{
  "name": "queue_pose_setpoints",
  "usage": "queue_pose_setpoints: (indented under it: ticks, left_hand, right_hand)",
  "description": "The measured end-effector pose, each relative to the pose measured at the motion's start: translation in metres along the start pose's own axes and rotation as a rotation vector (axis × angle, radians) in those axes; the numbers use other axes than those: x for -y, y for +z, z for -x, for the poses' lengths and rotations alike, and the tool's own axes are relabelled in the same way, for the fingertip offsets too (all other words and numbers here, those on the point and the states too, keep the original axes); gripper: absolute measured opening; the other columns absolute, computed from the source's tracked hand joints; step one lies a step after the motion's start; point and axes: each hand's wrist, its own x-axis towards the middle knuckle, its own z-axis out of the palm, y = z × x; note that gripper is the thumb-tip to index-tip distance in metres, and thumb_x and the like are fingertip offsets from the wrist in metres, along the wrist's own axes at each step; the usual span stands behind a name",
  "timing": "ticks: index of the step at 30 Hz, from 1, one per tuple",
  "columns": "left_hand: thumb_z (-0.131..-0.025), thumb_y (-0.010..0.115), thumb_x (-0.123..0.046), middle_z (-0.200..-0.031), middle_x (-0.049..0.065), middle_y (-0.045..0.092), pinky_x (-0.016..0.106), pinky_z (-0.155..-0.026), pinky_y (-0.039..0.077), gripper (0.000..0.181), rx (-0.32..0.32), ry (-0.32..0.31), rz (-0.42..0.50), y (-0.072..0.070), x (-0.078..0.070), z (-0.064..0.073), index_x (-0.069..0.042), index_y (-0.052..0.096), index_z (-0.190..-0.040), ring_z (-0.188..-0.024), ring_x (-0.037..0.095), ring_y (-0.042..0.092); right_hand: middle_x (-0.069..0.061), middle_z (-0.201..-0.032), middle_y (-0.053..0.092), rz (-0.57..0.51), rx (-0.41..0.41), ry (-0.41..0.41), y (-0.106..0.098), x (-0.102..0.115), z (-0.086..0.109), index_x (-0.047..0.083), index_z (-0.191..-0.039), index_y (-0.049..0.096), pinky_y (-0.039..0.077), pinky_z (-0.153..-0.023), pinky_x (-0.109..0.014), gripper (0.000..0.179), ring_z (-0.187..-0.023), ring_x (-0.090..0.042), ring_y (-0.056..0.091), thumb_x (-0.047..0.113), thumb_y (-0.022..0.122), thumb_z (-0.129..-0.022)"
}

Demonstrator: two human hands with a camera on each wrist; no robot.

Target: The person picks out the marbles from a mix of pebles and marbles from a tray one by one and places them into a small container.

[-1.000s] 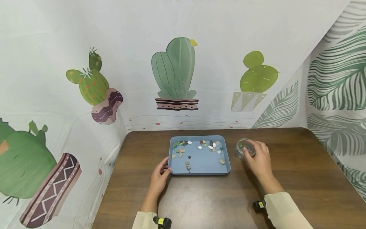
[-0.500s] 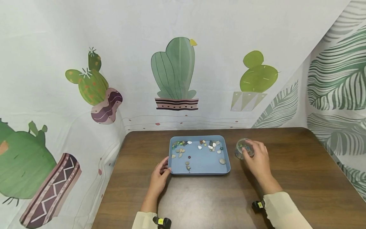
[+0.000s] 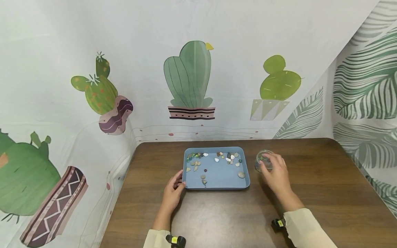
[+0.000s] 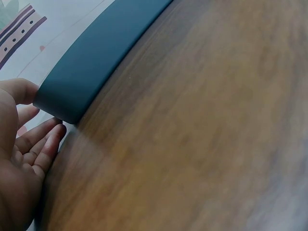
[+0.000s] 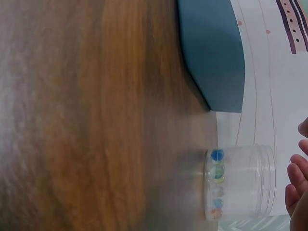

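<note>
"Head view: where do we start?"

"Left hand pinches the blue tray at its near-left corner; then a narrow gap, the upright jar of marbles, and the right hand, just shifted left over that jar (pinching something? we can't tell), so work centres there. Bare tabletop in front."

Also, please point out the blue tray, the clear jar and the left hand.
Blue tray (image 3: 221,176), head view: its bare floor.
Clear jar (image 5: 241,183), right wrist view: its side wall.
Left hand (image 3: 172,192), head view: its middle.
</note>
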Motion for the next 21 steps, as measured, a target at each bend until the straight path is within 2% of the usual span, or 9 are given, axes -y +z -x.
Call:
queue_pose_setpoints:
  ticks: [4,9,14,21]
  left_hand:
    - [-0.091,0.063,-0.014,-0.126,0.001,0.060,0.019,-0.091,0.047,0.048,0.000,0.003,0.001,0.000,0.000,0.000,-0.032,0.055,-0.135,-0.109,0.017,0.057]
    - [-0.091,0.064,-0.015,-0.126,0.000,0.061,0.020,-0.091,0.047,0.048,-0.001,0.005,0.003,0.000,0.000,0.000,-0.032,0.055,-0.135,-0.109,0.016,0.057]
    - [-0.092,0.063,-0.016,-0.127,0.000,0.060,0.020,-0.092,0.046,0.047,0.000,-0.006,-0.001,-0.001,-0.001,0.000,-0.032,0.055,-0.135,-0.109,0.016,0.057]
    - [-0.091,0.063,-0.017,-0.127,0.000,0.061,0.021,-0.092,0.046,0.047,0.002,-0.009,0.001,-0.001,-0.001,0.000,-0.032,0.055,-0.135,-0.110,0.016,0.057]
  right_hand:
    - [-0.015,-0.112,0.060,-0.007,-0.009,-0.046,0.003,0.005,0.001,0.003,-0.111,0.066,0.041,-0.079,-0.040,0.031,-0.096,-0.029,0.054,0.007,0.073,-0.081]
    - [-0.012,-0.108,0.062,-0.035,-0.005,-0.095,0.009,0.010,0.002,0.003,-0.109,0.067,0.039,-0.083,-0.032,0.028,-0.096,-0.027,0.055,0.005,0.071,-0.081]
    - [-0.010,-0.106,0.062,-0.034,0.019,-0.094,0.015,0.016,0.004,0.007,-0.108,0.068,0.039,-0.081,-0.034,0.026,-0.094,-0.026,0.055,0.007,0.071,-0.082]
    - [-0.010,-0.108,0.062,-0.040,0.072,-0.093,0.021,0.029,0.006,0.008,-0.108,0.068,0.042,-0.084,-0.040,0.026,-0.101,-0.026,0.056,0.011,0.072,-0.083]
